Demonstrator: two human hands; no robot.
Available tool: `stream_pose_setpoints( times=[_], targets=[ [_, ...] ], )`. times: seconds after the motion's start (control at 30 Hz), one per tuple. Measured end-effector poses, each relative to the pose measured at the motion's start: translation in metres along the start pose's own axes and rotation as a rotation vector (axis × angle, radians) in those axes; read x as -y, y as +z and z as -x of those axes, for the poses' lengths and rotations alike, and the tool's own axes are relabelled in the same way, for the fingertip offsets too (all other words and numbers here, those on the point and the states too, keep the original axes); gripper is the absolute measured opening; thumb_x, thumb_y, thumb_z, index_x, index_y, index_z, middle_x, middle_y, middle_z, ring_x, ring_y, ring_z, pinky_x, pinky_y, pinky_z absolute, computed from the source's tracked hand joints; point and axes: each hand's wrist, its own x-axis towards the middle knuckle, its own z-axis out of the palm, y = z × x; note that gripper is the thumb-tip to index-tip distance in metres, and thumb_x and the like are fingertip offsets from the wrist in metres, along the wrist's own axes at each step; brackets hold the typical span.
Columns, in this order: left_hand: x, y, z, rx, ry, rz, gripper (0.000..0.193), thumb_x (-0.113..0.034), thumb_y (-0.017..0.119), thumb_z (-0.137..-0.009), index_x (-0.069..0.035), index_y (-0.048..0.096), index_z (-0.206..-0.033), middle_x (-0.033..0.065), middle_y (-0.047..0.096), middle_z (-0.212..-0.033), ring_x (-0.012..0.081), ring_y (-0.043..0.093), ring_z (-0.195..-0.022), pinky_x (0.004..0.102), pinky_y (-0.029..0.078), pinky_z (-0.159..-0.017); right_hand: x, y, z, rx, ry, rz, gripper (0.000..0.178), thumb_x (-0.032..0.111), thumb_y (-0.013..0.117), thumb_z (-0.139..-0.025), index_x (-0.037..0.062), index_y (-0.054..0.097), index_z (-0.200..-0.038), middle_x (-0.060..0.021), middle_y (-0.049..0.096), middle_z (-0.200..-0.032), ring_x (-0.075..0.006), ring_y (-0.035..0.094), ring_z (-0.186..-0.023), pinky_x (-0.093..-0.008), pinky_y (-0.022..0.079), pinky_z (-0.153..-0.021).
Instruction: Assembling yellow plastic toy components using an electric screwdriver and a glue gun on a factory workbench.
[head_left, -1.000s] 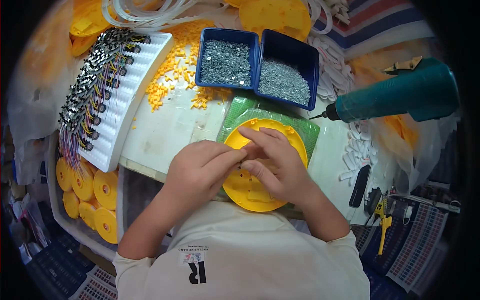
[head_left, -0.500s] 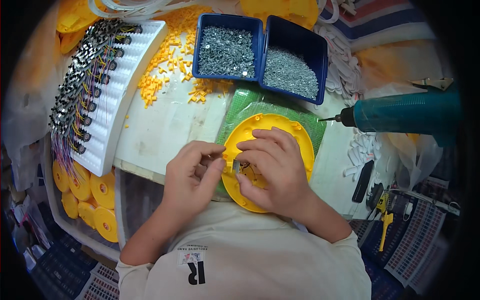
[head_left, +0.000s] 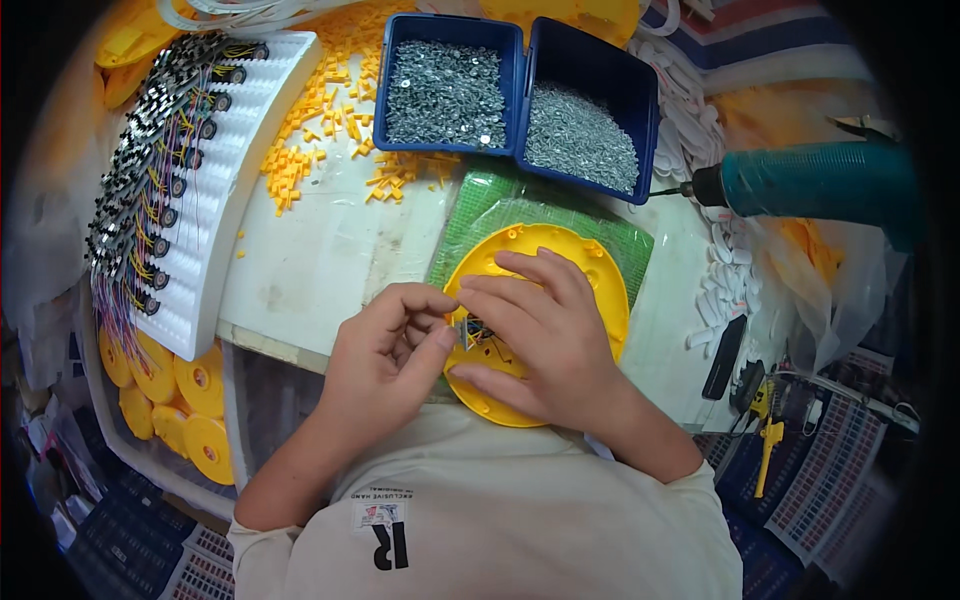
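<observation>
By the table's (head_left: 300,260) front edge, the right hand (head_left: 560,345) lies spread over a yellow shell (head_left: 604,275); the left hand (head_left: 382,355) curls beside wires (head_left: 478,328) (whether pinching anything, I cannot tell)

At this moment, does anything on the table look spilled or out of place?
Possibly: yellow bits lie scattered on the table beside the blue bins, which looks odd because the metal parts sit inside them; it may be deliberate.

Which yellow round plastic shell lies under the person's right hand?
The yellow round plastic shell on the green rectangular mat; the other yellow round pieces lie at lower left and along the top, untouched.
</observation>
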Motion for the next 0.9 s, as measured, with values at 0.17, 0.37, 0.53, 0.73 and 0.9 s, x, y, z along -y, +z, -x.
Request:
stream_pose_setpoints(
  times=[0.17, 0.37, 0.53, 0.73, 0.9],
  targets=[
    [0.006, 0.005, 0.0, -0.057, 0.049, 0.116, 0.022, -0.001, 0.066, -0.098, 0.001, 0.062, -0.12, 0.0019, 0.065, -0.097, 0.0019, 0.057, -0.078, 0.0182, 0.047, -0.067, -0.007, 0.009, 0.004, -0.045, -0.036, -0.016, 0.038, 0.026, 0.084, -0.078, 0.0074, 0.072, -0.108, -0.0073, 0.068, -0.122, -0.0333, 0.059, -0.122, -0.05, 0.047, -0.105],
    [0.001, -0.003, -0.005, -0.094, -0.049, 0.064, 0.03, 0.001, 0.063, -0.098, -0.001, 0.058, -0.128, 0.0019, 0.06, -0.107, 0.0045, 0.058, -0.091, 0.019, 0.047, -0.08, -0.003, 0.01, -0.001, -0.01, 0.007, 0.025, 0.032, 0.024, 0.083, -0.079, 0.0091, 0.072, -0.104, -0.0063, 0.067, -0.121, -0.0337, 0.059, -0.12, -0.0492, 0.047, -0.101],
    [0.014, -0.004, -0.004, -0.107, 0.176, -0.166, 0.03, 0.001, 0.066, -0.096, 0.0, 0.061, -0.126, 0.0031, 0.063, -0.099, 0.0024, 0.054, -0.078, 0.0193, 0.043, -0.061, -0.002, 0.012, 0.0, -0.036, 0.012, 0.034, 0.032, 0.025, 0.084, -0.079, 0.0099, 0.072, -0.105, -0.0053, 0.067, -0.121, -0.0339, 0.059, -0.12, -0.0494, 0.047, -0.102],
    [0.006, 0.0, -0.002, -0.035, 0.096, 0.036, 0.032, 0.002, 0.064, -0.097, -0.001, 0.059, -0.128, -0.0021, 0.059, -0.092, 0.0005, 0.052, -0.076, 0.0182, 0.041, -0.062, -0.003, 0.01, 0.0, -0.04, -0.001, -0.008, 0.034, 0.022, 0.083, -0.078, 0.0103, 0.073, -0.108, -0.0051, 0.068, -0.12, -0.0342, 0.06, -0.119, -0.0503, 0.047, -0.102],
    [0.009, 0.001, -0.007, -0.032, 0.109, 0.113, 0.034, 0.002, 0.061, -0.098, -0.001, 0.054, -0.131, -0.0023, 0.059, -0.092, 0.0011, 0.052, -0.077, 0.0183, 0.043, -0.067, -0.008, 0.015, 0.003, -0.084, 0.034, -0.016, 0.031, 0.01, 0.077, -0.078, 0.0099, 0.072, -0.109, -0.0064, 0.068, -0.119, -0.0359, 0.06, -0.118, -0.0501, 0.047, -0.101]
  ],
)
